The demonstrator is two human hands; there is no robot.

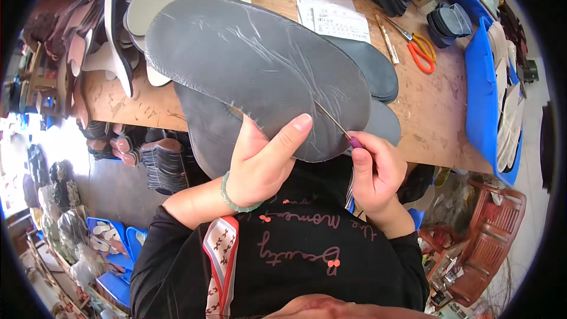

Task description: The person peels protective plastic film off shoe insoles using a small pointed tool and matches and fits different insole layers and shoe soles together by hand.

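Observation:
My left hand (263,165) grips the edge of a large dark grey insole (236,53), thumb on top and the other fingers hidden beneath it. Creases run across the insole's surface. In my right hand (380,171) is an awl (335,121) with a purple handle and a thin metal shaft. The shaft lies over the insole's right part, its tip close to the creases; whether it pierces the material I cannot tell. A second dark insole (204,127) shows below the first. More grey insoles (369,68) lie behind it to the right.
Orange-handled scissors (420,56), a pen (387,38) and written papers (333,15) lie on the wooden table (434,106). A blue bin (481,94) of pale insoles stands at the right edge. Piled insoles (109,41) crowd the left. A wooden chair (490,242) is at lower right.

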